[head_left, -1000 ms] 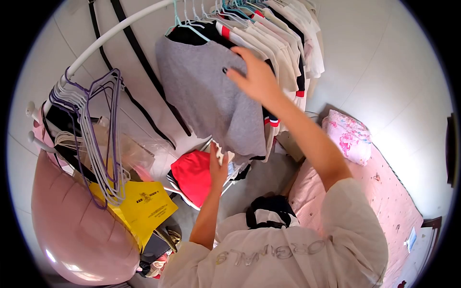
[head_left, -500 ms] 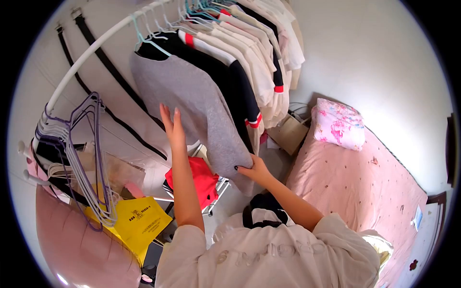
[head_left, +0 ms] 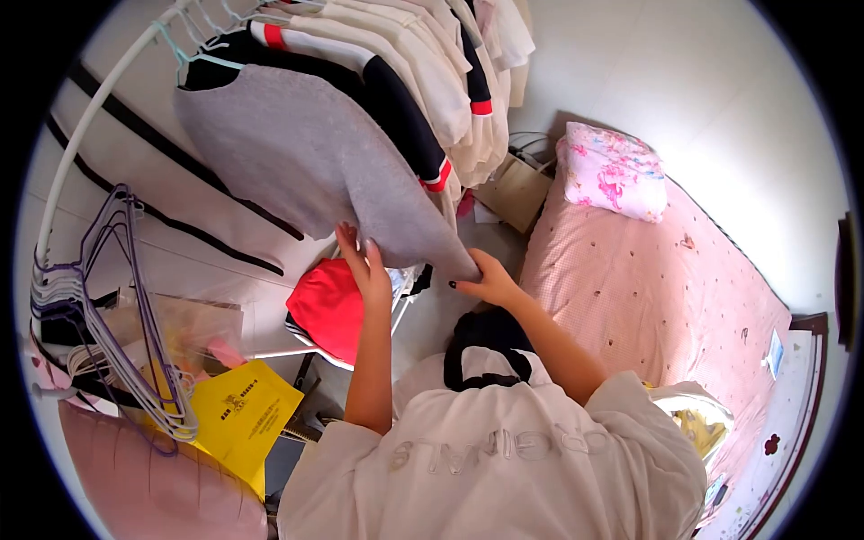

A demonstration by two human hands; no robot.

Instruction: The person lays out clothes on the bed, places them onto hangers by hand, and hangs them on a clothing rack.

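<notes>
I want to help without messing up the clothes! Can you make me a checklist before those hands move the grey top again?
1. Grey top on its teal hanger: ok, it hangs there.
2. Right hand holding the sleeve: ok, thumb and fingers hold its end.
3. Sleeve hanging straight down: not ok, it's drawn out toward the right hand.
4. Left hand holding on: not ok, it's open near the bottom edge.
5. Left fingertips touching the top: cannot tell.
</notes>
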